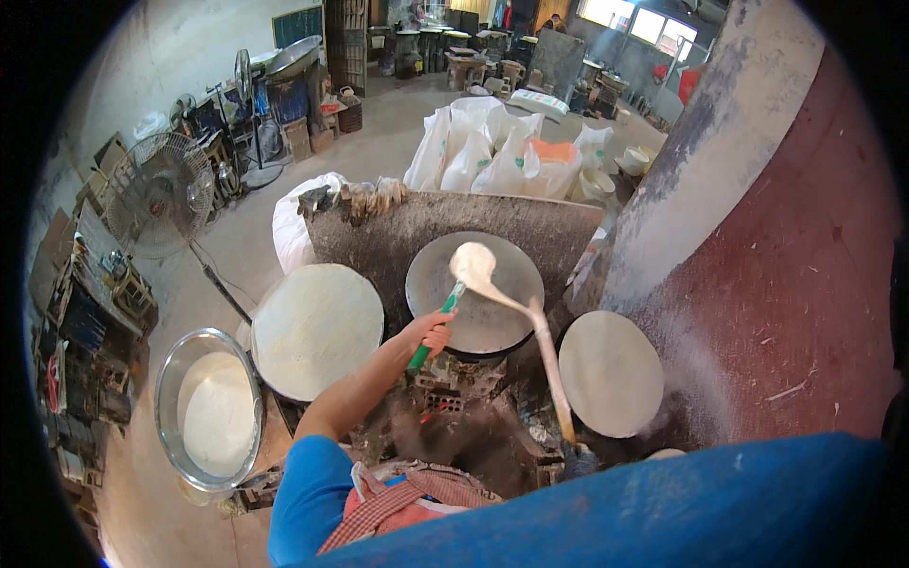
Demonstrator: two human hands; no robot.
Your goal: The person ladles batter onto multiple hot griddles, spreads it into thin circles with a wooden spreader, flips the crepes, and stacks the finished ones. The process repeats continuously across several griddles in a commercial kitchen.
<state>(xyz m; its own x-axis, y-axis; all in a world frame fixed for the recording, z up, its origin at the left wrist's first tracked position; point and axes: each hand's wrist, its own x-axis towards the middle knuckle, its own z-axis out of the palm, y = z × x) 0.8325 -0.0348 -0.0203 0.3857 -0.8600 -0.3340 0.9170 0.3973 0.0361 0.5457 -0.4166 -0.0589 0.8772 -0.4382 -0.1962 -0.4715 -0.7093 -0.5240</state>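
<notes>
My left hand (429, 334) is closed round the green handle of a ladle (452, 301). The ladle's head is coated in pale batter (472, 262) and hangs over a round griddle (492, 327). A long wooden stick (546, 355) slants from the griddle's right side down toward me. Its pale, batter-coated upper end meets the ladle's head; whether they touch, I cannot tell. My right hand is out of sight; a broad blue sleeve (615, 511) fills the lower right. Left of the griddle lies a large pale round surface (317, 331), and another pale disc (611, 374) is on the right.
A metal basin (166, 383) holding pale batter stands at the left. A dark upright panel (379, 227) rises behind the griddle, with white sacks (473, 156) beyond. A standing fan (159, 194) is at far left, and a wall (786, 284) closes the right side.
</notes>
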